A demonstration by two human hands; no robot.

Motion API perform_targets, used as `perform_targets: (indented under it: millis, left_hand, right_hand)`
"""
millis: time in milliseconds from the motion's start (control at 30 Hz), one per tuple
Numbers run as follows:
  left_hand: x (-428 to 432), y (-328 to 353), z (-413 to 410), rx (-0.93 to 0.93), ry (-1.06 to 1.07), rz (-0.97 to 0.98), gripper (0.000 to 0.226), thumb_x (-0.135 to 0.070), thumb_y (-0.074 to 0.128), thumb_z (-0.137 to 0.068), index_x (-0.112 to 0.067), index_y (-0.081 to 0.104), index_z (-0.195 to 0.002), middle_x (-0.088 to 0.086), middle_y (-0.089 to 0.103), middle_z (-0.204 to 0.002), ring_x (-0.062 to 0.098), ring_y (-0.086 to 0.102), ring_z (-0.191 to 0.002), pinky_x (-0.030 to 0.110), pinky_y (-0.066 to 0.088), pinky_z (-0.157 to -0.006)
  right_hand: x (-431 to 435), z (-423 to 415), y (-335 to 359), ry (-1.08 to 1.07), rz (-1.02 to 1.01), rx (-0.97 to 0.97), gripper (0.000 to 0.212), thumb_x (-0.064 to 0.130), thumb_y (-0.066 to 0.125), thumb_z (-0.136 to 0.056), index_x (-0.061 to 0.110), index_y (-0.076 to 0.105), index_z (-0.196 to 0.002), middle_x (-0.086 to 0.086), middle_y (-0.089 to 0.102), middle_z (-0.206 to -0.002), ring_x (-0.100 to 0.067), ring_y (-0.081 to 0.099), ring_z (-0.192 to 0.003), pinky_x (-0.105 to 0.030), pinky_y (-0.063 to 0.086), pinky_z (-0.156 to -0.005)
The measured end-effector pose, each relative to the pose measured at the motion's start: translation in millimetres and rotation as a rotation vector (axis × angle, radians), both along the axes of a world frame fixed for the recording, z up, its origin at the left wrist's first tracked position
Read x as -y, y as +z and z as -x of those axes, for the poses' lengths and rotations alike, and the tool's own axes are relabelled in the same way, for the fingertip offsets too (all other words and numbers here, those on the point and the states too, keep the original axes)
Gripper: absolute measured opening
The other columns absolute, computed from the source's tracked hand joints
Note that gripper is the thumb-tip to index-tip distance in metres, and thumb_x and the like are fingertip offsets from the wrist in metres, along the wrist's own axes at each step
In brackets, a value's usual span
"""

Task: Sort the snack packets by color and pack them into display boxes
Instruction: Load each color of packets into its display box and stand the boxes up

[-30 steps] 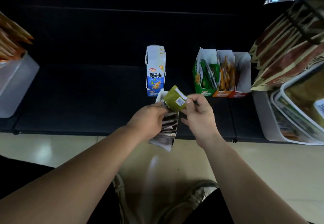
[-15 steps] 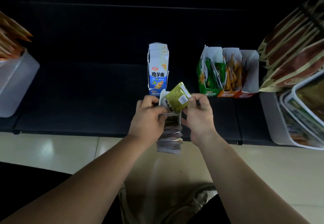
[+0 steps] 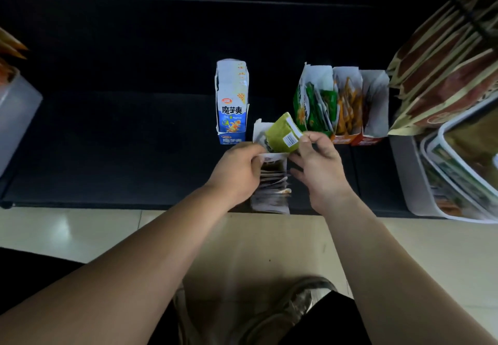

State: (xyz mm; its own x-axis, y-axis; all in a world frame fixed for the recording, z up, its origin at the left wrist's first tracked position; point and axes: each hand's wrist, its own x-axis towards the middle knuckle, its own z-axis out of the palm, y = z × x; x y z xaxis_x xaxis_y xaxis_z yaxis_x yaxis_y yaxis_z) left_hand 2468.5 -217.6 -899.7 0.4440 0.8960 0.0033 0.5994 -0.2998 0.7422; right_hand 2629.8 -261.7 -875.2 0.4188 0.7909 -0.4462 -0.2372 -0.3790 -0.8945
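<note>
An olive-green snack packet [image 3: 283, 133] is pinched at its right edge by my right hand [image 3: 318, 166]. My left hand [image 3: 237, 173] grips the left side of an open display box [image 3: 270, 182] filled with several dark packets, lying on the black shelf's front edge. The green packet sits tilted at that box's far end. A blue display box [image 3: 232, 102] stands upright behind. To the right stand a green box [image 3: 310, 102], an orange box [image 3: 347, 104] and a red box [image 3: 374, 107], with packets showing in the green and orange ones.
The black shelf [image 3: 121, 142] runs across the view, with beige floor tiles [image 3: 54, 234] below. A clear bin [image 3: 16, 112] stands at the left. Large brown bags [image 3: 442, 69] and white trays [image 3: 458, 172] of packets crowd the right. My shoe [image 3: 285, 312] is below.
Both hands and the held box shifted slightly forward onto the shelf edge. The green packet stays pinched in my right hand and tilts more over the box's far end.
</note>
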Motion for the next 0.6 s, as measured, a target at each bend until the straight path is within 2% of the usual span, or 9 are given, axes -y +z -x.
perform_targets:
  millis: [133, 200, 267, 367, 433, 467, 533, 567, 600]
  left_hand:
    - [1.5, 3.8, -1.2, -0.12, -0.066, 0.144, 0.024, -0.008, 0.054, -0.099, -0.014, 0.077, -0.107, 0.001, 0.058, -0.124, 0.02, 0.056, -0.115, 0.031, 0.048, -0.101]
    - [2.5, 6.7, 0.8, -0.117, -0.048, 0.204, 0.028, -0.006, 0.053, -0.096, -0.016, 0.078, -0.106, 0.0, 0.058, -0.126, 0.019, 0.055, -0.121, 0.031, 0.045, -0.107]
    - [2.7, 13.3, 2.7, -0.092, 0.014, 0.228, 0.027, -0.006, 0.053, -0.092, -0.015, 0.076, -0.103, 0.003, 0.059, -0.122, 0.021, 0.055, -0.119, 0.031, 0.046, -0.103]
    - [4.8, 25.4, 3.2, -0.042, 0.102, 0.184, 0.019, -0.009, 0.057, -0.092, -0.013, 0.074, -0.096, -0.001, 0.062, -0.104, 0.02, 0.06, -0.103, 0.03, 0.05, -0.087]
    - [6.4, 38.3, 0.1, 0.107, 0.24, 0.23, 0.016, -0.018, 0.06, -0.097, -0.018, 0.076, -0.093, -0.003, 0.069, -0.095, 0.021, 0.066, -0.095, 0.033, 0.056, -0.086]
    - [6.8, 51.0, -3.0, 0.26, 0.339, 0.361, 0.019, -0.028, 0.06, -0.101, -0.018, 0.076, -0.095, 0.0, 0.073, -0.093, 0.025, 0.07, -0.091, 0.038, 0.059, -0.085]
    - [3.3, 74.5, -8.1, 0.548, 0.473, 0.738, 0.046, -0.052, 0.053, -0.103, -0.011, 0.072, -0.104, 0.012, 0.078, -0.097, 0.034, 0.075, -0.088, 0.044, 0.061, -0.078]
    - [1.2, 83.4, -7.6, 0.624, 0.475, 0.86, 0.054, -0.056, 0.051, -0.102, -0.006, 0.07, -0.109, 0.017, 0.078, -0.098, 0.034, 0.076, -0.088, 0.043, 0.062, -0.074]
    - [-1.0, 88.9, -6.4, 0.659, 0.459, 0.917, 0.052, -0.052, 0.054, -0.102, -0.004, 0.069, -0.112, 0.019, 0.078, -0.099, 0.032, 0.076, -0.087, 0.039, 0.061, -0.069]
  right_hand:
    - [8.0, -5.4, 4.5, -0.075, -0.025, 0.069, 0.013, 0.022, 0.059, -0.105, 0.027, 0.07, -0.101, 0.001, 0.076, -0.109, -0.029, 0.071, -0.108, -0.04, 0.062, -0.087]
    - [9.2, -5.8, 10.3, -0.065, -0.077, 0.08, 0.014, 0.02, 0.057, -0.107, 0.025, 0.069, -0.102, -0.001, 0.076, -0.111, -0.029, 0.072, -0.107, -0.04, 0.063, -0.087]
    - [8.4, -5.8, 19.9, -0.063, -0.13, 0.096, 0.015, 0.019, 0.054, -0.108, 0.026, 0.066, -0.102, -0.002, 0.075, -0.112, -0.025, 0.072, -0.105, -0.043, 0.062, -0.09]
    - [7.4, -5.7, 36.4, -0.06, -0.212, 0.163, 0.02, 0.016, 0.052, -0.108, 0.028, 0.063, -0.097, 0.002, 0.072, -0.103, -0.018, 0.068, -0.096, -0.045, 0.061, -0.094]
    - [10.0, -4.7, 46.0, -0.029, -0.281, 0.189, 0.024, 0.012, 0.052, -0.107, 0.029, 0.064, -0.095, 0.001, 0.07, -0.097, -0.018, 0.066, -0.095, -0.047, 0.059, -0.097]
    - [12.0, -3.5, 48.9, 0.005, -0.312, 0.207, 0.028, 0.01, 0.053, -0.107, 0.031, 0.066, -0.093, -0.003, 0.071, -0.097, -0.02, 0.066, -0.096, -0.049, 0.057, -0.099]
    - [17.5, -1.5, 50.2, 0.127, -0.351, 0.262, 0.03, 0.009, 0.054, -0.106, 0.032, 0.068, -0.092, -0.009, 0.072, -0.102, -0.027, 0.068, -0.103, -0.055, 0.054, -0.102]
    - [20.6, -1.8, 50.2, 0.212, -0.352, 0.295, 0.026, 0.009, 0.055, -0.105, 0.029, 0.069, -0.094, -0.011, 0.072, -0.105, -0.031, 0.068, -0.106, -0.058, 0.052, -0.101]
    - [23.4, -2.7, 50.8, 0.302, -0.338, 0.32, 0.021, 0.009, 0.056, -0.104, 0.024, 0.069, -0.097, -0.011, 0.071, -0.106, -0.033, 0.067, -0.106, -0.06, 0.051, -0.101]
